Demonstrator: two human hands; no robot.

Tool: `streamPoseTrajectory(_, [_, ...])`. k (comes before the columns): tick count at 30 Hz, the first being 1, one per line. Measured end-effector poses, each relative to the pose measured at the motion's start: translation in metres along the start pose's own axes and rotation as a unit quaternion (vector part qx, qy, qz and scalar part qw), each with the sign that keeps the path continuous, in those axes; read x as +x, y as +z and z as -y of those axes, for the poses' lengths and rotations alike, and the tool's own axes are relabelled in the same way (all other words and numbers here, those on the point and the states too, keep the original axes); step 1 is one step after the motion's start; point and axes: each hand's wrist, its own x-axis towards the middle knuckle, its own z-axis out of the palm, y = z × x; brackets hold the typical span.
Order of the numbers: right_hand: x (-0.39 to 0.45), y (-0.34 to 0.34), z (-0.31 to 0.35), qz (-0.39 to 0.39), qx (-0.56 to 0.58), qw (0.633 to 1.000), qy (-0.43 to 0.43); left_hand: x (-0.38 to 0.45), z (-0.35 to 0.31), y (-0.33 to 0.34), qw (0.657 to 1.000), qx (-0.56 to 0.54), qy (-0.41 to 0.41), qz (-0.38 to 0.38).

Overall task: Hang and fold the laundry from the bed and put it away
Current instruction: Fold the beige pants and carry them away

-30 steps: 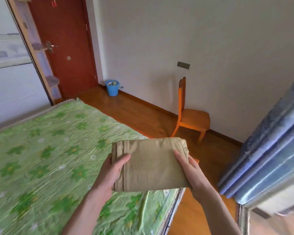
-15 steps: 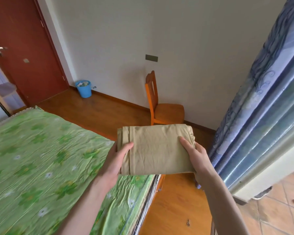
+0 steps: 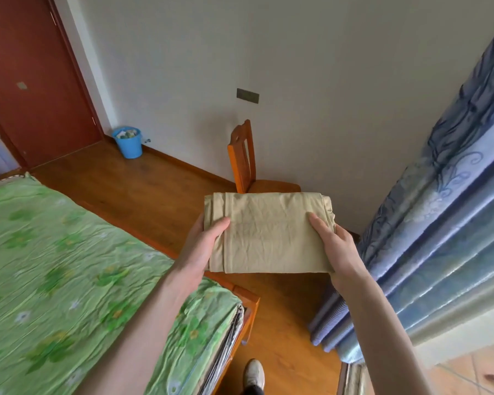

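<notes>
A folded beige cloth (image 3: 268, 232) is held flat in front of me, above the wooden floor past the bed's corner. My left hand (image 3: 201, 246) grips its left edge, thumb on top. On the right edge sits my right hand (image 3: 338, 249), thumb over the cloth and fingers beneath. The bed (image 3: 69, 275), covered by a green flowered sheet, lies to the lower left with no laundry visible on it.
An orange wooden chair (image 3: 244, 163) stands against the white wall just beyond the cloth. A blue bucket (image 3: 128, 141) sits by the red door (image 3: 32, 81). Blue curtains (image 3: 439, 223) hang at the right. My shoe (image 3: 254, 372) shows on the floor below.
My view has swung right, away from the bed toward the chair and curtains. The folded cloth stays in both hands and now hangs over the floor near the chair.
</notes>
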Motion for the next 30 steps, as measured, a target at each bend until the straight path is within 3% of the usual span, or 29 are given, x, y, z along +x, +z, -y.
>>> streamPoseTrajectory(16, [0.296,0.046,0.113,0.069,-0.021,0.997,-0.018,0.276,-0.066,0.065,0.999,-0.009,0.042,-0.018])
streamPoseTrajectory(22, [0.386,0.085,0.147,0.135,-0.046,0.990,-0.019,0.350,-0.090,0.067,0.995,0.014,0.057,-0.086])
streamPoseTrajectory(30, [0.524,0.175,0.186,0.301,-0.055,0.952,-0.034,0.436,-0.111,0.049,0.973,-0.015,0.068,-0.221])
